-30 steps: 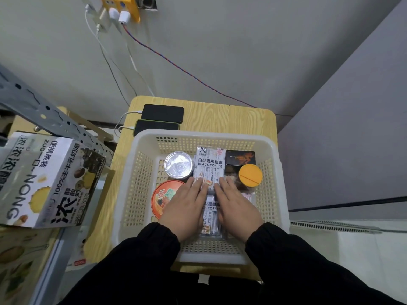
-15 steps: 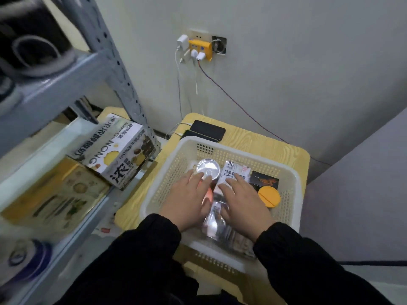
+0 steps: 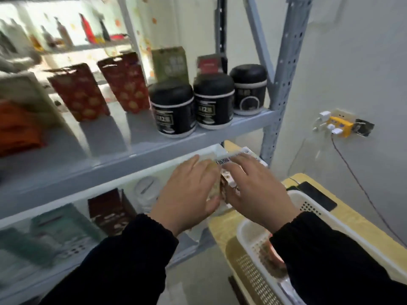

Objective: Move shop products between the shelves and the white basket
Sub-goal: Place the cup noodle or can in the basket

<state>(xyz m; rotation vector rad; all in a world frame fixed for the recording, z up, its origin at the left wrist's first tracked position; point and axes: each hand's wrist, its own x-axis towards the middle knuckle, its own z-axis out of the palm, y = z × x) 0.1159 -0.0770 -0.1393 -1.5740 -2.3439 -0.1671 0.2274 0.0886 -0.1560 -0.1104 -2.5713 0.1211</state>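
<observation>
Carrying is the step in hand: the coffee packet hangs left of the white basket, at the middle shelf's front edge. Left hand and right hand: each grip is clamped on it. Next, probably, a free shelf spot must be found.

1. The packet is mostly buried under the left hand and right hand, and its print is too smeared to read.
2. The white basket runs off the bottom edge, and the right sleeve covers most of what's inside.
3. The far-left shelf goods are pure motion blur, and the labels on the black jars are unreadable.
</observation>
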